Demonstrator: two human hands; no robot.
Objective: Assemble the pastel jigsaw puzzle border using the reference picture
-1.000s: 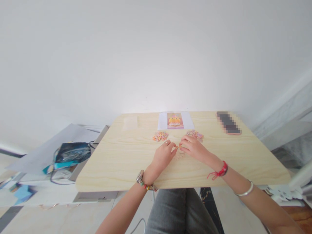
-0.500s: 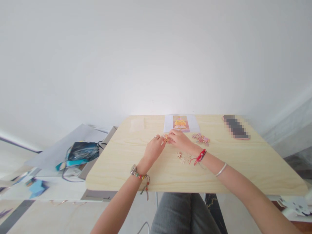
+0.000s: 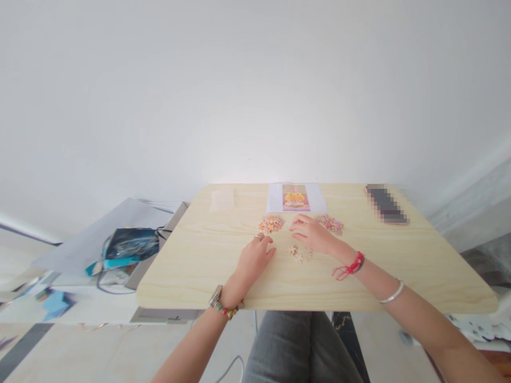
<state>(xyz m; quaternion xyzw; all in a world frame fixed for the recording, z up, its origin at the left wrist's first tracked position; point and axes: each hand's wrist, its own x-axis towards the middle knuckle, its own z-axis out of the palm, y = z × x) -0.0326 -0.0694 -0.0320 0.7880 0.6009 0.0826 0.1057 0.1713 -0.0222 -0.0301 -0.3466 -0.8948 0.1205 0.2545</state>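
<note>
Three small piles of jigsaw puzzle pieces lie on the wooden table [image 3: 191, 255]. My left hand [image 3: 253, 260] rests just in front of the orange pieces [image 3: 271, 223], its fingers loosely bent and apart, with nothing seen in them. My right hand [image 3: 310, 233] hovers or rests between the orange pile and the pink-purple pieces [image 3: 330, 223]. Its fingers are spread a little and appear to hold nothing. Below that hand lie the pale pieces [image 3: 297, 254], partly hidden by it. A white sheet [image 3: 274, 199] with a printed picture of a yellow figure [image 3: 295, 198] lies behind the piles.
At the back right of the table lies a phone [image 3: 386, 205], its screen blurred out. A clear, flat plastic piece [image 3: 222, 200] is at the back left. Left of the table, a dark bag [image 3: 131, 247] and a cable lie on a lower surface. A white wall [image 3: 255, 96] stands behind.
My hands have parted from above the orange pile, which now shows fully. The left came back toward the table's front edge; the right moved right, and its fingers loosened.
</note>
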